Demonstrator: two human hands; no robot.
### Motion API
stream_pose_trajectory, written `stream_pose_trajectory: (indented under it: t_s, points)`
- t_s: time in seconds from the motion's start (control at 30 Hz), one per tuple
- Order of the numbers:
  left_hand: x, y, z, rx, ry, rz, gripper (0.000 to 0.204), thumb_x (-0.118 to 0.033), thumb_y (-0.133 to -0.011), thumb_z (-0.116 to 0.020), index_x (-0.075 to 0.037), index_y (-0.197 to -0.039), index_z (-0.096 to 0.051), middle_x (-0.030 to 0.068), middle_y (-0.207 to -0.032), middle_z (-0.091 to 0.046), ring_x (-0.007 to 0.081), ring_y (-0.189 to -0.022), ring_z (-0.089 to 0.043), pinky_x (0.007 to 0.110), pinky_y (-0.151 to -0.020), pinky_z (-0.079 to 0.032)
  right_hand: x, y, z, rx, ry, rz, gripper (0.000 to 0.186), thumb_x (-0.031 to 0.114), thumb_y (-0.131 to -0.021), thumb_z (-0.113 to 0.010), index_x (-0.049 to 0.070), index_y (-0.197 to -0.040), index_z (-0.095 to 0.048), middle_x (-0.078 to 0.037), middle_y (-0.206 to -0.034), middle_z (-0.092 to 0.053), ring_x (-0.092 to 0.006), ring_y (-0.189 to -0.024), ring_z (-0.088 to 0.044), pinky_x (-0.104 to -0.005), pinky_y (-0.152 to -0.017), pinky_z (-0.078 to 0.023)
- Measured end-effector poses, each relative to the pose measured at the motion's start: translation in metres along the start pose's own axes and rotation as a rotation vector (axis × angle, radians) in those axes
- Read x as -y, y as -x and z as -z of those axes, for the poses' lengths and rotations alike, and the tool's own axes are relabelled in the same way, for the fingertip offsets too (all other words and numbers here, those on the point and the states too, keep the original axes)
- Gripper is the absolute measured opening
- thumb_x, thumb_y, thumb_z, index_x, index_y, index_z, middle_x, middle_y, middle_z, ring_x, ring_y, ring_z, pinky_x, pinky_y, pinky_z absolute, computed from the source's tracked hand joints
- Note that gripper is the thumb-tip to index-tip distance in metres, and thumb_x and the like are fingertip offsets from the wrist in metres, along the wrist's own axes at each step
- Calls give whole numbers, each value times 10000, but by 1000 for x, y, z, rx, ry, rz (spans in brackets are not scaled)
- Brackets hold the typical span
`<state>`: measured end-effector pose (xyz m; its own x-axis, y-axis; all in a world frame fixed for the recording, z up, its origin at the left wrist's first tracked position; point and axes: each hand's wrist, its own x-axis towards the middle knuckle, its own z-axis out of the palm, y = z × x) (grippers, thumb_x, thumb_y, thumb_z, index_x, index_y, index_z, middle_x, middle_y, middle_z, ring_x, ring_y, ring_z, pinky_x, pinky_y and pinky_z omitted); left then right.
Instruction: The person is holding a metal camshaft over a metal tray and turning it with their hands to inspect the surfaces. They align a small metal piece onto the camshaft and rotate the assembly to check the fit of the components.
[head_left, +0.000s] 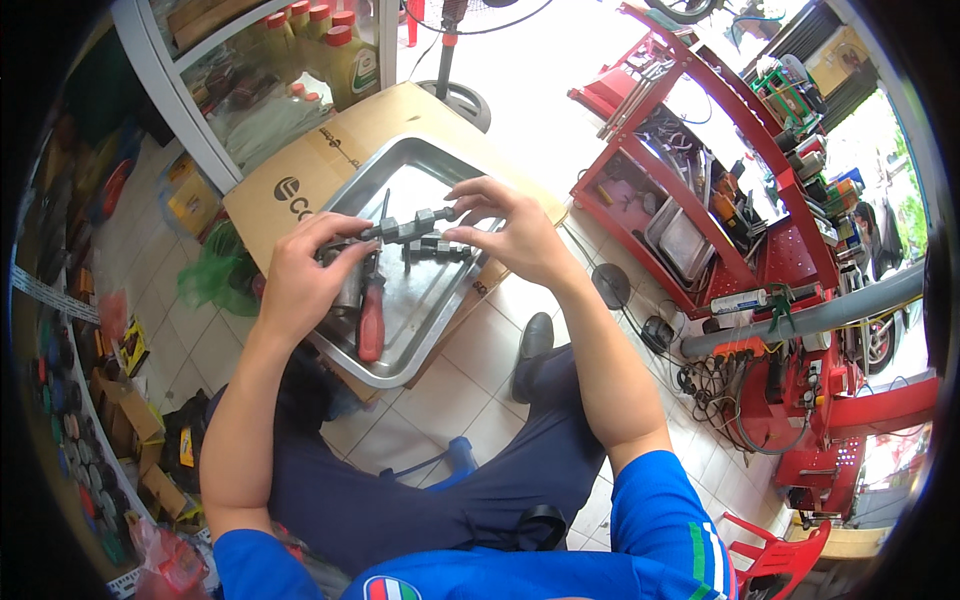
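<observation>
Above a metal tray [415, 365], my left hand [305, 270] pinches a dark metal screw tool [405, 229] with hex-shaped sections, held roughly level. My right hand [515, 232] is at the tool's right end, thumb and fingers apart and curved around it; a fingertip is at or very near that end, and I cannot tell if it touches. Below the tool, a second dark metal piece [435, 250] with hex parts lies in the tray. A red-handled screwdriver [371, 322] lies near the tray's front left. Beside it is a grey metal cylinder [347, 295], partly covered by my left hand.
The tray rests on a cardboard box [262, 205] between my knees and a glass cabinet [205, 100] with bottles [350, 65]. A red tool cart [650, 215] stands to the right, with cables [715, 400] on the tiled floor. Shelves of boxed goods line the left.
</observation>
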<state>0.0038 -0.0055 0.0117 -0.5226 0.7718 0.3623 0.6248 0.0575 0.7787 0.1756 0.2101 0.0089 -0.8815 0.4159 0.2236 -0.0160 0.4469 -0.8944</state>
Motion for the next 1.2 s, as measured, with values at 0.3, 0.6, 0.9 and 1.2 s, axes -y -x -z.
stream_pose_trajectory:
  t_s: [0.3,0.6,0.9,1.2]
  points:
    - [-1,0,0,13,-4,-8,205,-48,-861,-784,-15,-1062,-758,60,-999,-737,171,-922,-638,295,-857,-492,0,-6,8,185,188,-221,287,239,-987,-738,13,-1158,-694,-54,-1029,-746,-151,-1053,-705,-322,-950,-526]
    - [1,0,0,21,0,13,210,-50,-865,-779,-15,-1071,-760,64,-1020,-746,175,-946,-656,294,-868,-494,-6,-2,0,37,42,-17,302,257,-982,-737,2,-1139,-703,-91,-974,-748,-171,-950,-725,-325,-866,-543]
    - [1,-1,0,23,-3,5,216,-64,-861,-791,-22,-1071,-764,67,-1016,-746,177,-941,-660,301,-871,-499,1,-2,3,108,92,-136,280,256,-1043,-659,-9,-1112,-717,-69,-934,-740,-141,-940,-688,-309,-894,-523]
    - [1,0,-1,38,38,10,243,-136,-923,-771,-19,-1136,-751,96,-1048,-749,187,-936,-687,311,-856,-522,-2,-1,2,74,90,-68,281,247,-1029,-676,-26,-1080,-719,-81,-893,-743,-141,-880,-701,-310,-834,-531]
